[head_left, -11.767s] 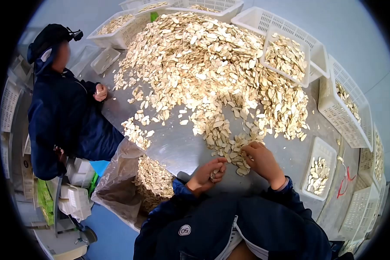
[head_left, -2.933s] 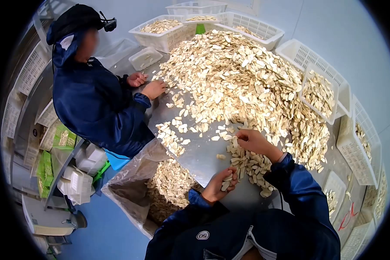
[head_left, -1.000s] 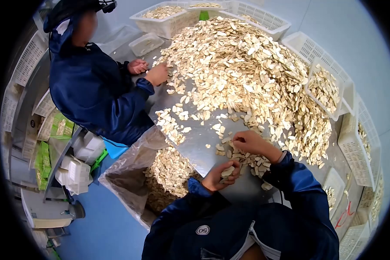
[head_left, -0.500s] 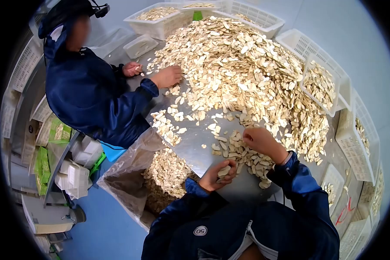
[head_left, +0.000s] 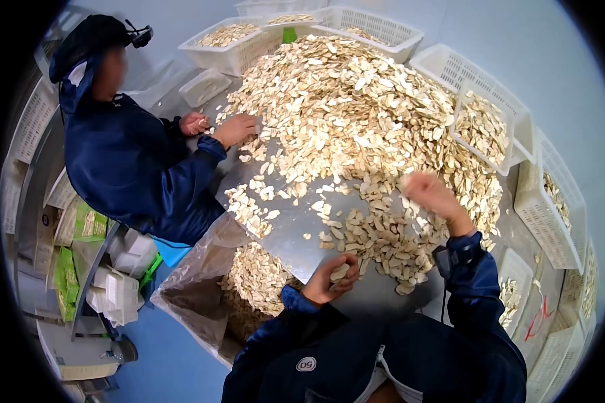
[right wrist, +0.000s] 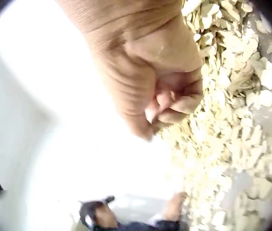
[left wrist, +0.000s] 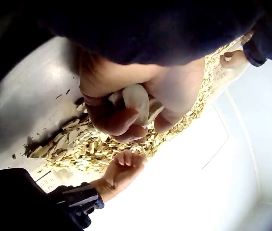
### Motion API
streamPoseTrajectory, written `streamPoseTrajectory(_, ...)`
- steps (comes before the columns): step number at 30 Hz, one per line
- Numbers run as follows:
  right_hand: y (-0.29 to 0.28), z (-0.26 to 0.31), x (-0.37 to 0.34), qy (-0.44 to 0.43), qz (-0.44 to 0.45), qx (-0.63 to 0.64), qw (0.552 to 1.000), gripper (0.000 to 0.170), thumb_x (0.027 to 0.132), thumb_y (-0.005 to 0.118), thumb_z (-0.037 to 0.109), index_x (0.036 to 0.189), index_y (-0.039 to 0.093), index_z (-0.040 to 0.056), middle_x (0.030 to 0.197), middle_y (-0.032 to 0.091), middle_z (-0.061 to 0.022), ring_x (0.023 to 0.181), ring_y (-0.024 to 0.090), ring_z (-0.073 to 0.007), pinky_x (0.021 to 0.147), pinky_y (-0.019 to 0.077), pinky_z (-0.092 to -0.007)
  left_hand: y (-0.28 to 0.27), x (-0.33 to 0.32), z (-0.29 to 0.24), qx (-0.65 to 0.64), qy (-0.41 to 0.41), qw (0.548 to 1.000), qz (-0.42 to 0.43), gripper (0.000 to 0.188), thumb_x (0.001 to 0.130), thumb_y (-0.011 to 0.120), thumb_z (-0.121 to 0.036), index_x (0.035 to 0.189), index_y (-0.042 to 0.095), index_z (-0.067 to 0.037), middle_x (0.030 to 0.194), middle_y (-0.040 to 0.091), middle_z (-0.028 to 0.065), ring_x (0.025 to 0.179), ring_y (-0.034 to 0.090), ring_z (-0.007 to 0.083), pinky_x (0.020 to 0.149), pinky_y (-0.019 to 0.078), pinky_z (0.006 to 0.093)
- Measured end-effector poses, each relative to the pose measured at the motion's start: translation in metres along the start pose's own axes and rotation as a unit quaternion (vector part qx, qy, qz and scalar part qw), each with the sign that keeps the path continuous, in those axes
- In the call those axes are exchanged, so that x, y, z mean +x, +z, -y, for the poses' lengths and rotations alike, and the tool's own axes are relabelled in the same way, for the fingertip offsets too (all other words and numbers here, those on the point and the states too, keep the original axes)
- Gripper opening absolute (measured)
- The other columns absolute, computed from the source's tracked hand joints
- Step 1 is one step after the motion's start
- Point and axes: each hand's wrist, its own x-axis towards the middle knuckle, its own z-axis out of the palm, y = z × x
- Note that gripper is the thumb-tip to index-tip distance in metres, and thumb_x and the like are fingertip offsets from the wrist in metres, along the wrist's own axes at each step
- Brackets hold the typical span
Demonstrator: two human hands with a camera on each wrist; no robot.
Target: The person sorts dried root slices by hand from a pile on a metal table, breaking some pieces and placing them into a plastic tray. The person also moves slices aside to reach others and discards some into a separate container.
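Note:
Curled around several pale slices (head_left: 339, 273) (left wrist: 137, 103), the left hand (head_left: 331, 281) (left wrist: 126, 86) is held palm up at the table's near edge. The right hand (head_left: 431, 193) (right wrist: 150, 72) is blurred, above the lower right of the large slice mound (head_left: 343, 101) (right wrist: 222, 86). Its fingers are curled towards the thumb; a pale spot shows at their tips, and I cannot tell whether it is a slice. A looser patch of slices (head_left: 390, 245) lies between the two hands on the metal table (head_left: 282, 245).
A person in dark blue (head_left: 131, 148) works at the mound's left side. White baskets (head_left: 551, 208) line the back and right. A lined container of slices (head_left: 255, 279) stands below the table's left edge. A small tray (head_left: 515, 285) and a red-handled tool (head_left: 538, 319) lie on the right.
My right hand has moved up and right, away from the near patch, over the mound. The left hand still holds slices near the table edge. The other person's right hand has drawn back slightly.

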Motion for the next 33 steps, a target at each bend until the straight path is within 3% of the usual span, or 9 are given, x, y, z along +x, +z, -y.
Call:
streamPoseTrajectory(2, -0.046, -0.026, 0.013, -0.060, -0.116, 0.393, 0.910, 0.025, 0.100, 0.055, 0.021, 0.114, 0.065, 0.0033, 0.073, 0.056, 0.0019, 0.061, 0.049, -0.0076, 0.054, 0.0408, -0.0216, 0.000, 0.000, 0.000, -0.005, -0.001, 1.000, -0.005, 0.026, 0.102, 0.052, -0.029, 0.110, 0.053, -0.004, 0.085, 0.048, 0.0031, 0.065, 0.043, 0.0088, 0.048, 0.0330, 0.0191)
streamPoseTrajectory(5, -0.027, 0.025, 0.014, -0.046, -0.317, 0.502, 0.803, 0.025, 0.095, 0.057, 0.015, 0.117, 0.062, 0.0055, 0.069, 0.045, 0.0052, 0.057, 0.041, -0.0050, 0.049, 0.0338, -0.0183, 0.001, 0.000, 0.001, -0.012, -0.006, 1.000, -0.018, 0.025, 0.102, 0.052, -0.028, 0.110, 0.053, -0.004, 0.086, 0.048, 0.0033, 0.065, 0.043, 0.0087, 0.048, 0.0329, 0.0187)
streamPoseTrajectory(6, -0.024, 0.001, 0.013, -0.022, -0.241, 0.344, 0.907, 0.029, 0.101, 0.054, 0.027, 0.116, 0.064, 0.0048, 0.075, 0.056, 0.0019, 0.065, 0.046, -0.0051, 0.052, 0.0361, -0.0198, -0.001, 0.001, 0.001, -0.018, -0.009, 1.000, -0.018, 0.025, 0.102, 0.053, -0.028, 0.110, 0.053, -0.004, 0.086, 0.048, 0.0034, 0.065, 0.043, 0.0086, 0.048, 0.0328, 0.0187)
streamPoseTrajectory(8, 0.018, 0.017, 0.010, 0.026, -0.157, -0.006, 0.987, 0.031, 0.096, 0.061, 0.035, 0.106, 0.069, 0.0060, 0.092, 0.071, -0.0038, 0.072, 0.060, -0.0127, 0.064, 0.0498, -0.0319, -0.002, 0.000, 0.001, -0.020, -0.010, 1.000, -0.017, 0.025, 0.102, 0.053, -0.028, 0.111, 0.053, -0.004, 0.086, 0.048, 0.0036, 0.064, 0.042, 0.0086, 0.048, 0.0329, 0.0188)
streamPoseTrajectory(9, 0.034, -0.009, 0.015, -0.080, -0.080, -0.090, 0.989, 0.027, 0.092, 0.065, 0.028, 0.101, 0.069, 0.0023, 0.086, 0.071, -0.0095, 0.070, 0.064, -0.0189, 0.066, 0.0517, -0.0327, -0.001, 0.000, 0.001, -0.016, -0.009, 1.000, -0.016, 0.026, 0.102, 0.053, -0.028, 0.111, 0.053, -0.004, 0.086, 0.048, 0.0037, 0.064, 0.042, 0.0087, 0.048, 0.0330, 0.0189)
streamPoseTrajectory(10, 0.049, 0.009, 0.011, -0.040, 0.003, -0.220, 0.975, 0.022, 0.087, 0.069, 0.023, 0.093, 0.070, 0.0021, 0.076, 0.068, -0.0127, 0.065, 0.063, -0.0259, 0.066, 0.0520, -0.0335, -0.001, -0.001, 0.000, -0.011, -0.007, 1.000, -0.016, 0.026, 0.102, 0.053, -0.028, 0.111, 0.053, -0.004, 0.086, 0.048, 0.0038, 0.064, 0.042, 0.0087, 0.048, 0.0330, 0.0190)
streamPoseTrajectory(14, 0.106, -0.015, 0.010, -0.037, 0.012, -0.332, 0.942, 0.022, 0.084, 0.068, 0.026, 0.081, 0.069, 0.0042, 0.076, 0.069, -0.0141, 0.071, 0.066, -0.0354, 0.068, 0.0525, -0.0435, -0.003, 0.000, -0.001, -0.004, -0.005, 1.000, -0.003, 0.026, 0.102, 0.053, -0.029, 0.112, 0.053, -0.004, 0.086, 0.048, 0.0042, 0.064, 0.043, 0.0094, 0.047, 0.0339, 0.0191)
streamPoseTrajectory(23, 0.098, -0.020, 0.008, 0.041, 0.138, 0.005, 0.990, 0.015, 0.087, 0.065, 0.016, 0.094, 0.072, 0.0040, 0.078, 0.070, -0.0101, 0.067, 0.065, -0.0185, 0.063, 0.0494, -0.0319, -0.002, 0.000, 0.001, -0.021, -0.011, 1.000, -0.014, 0.026, 0.103, 0.052, -0.029, 0.111, 0.054, -0.004, 0.087, 0.048, 0.0045, 0.066, 0.044, 0.0103, 0.048, 0.0358, 0.0194)
streamPoseTrajectory(33, 0.110, -0.041, 0.004, -0.145, 0.011, -0.261, 0.954, 0.014, 0.088, 0.064, 0.018, 0.094, 0.067, 0.0065, 0.082, 0.069, -0.0135, 0.074, 0.066, -0.0316, 0.067, 0.0517, -0.0416, 0.024, -0.009, -0.004, 0.170, -0.046, 0.984, 0.021, 0.029, 0.104, 0.048, -0.031, 0.095, 0.050, -0.003, 0.081, 0.044, 0.0016, 0.062, 0.038, 0.0059, 0.051, 0.0310, 0.0192)
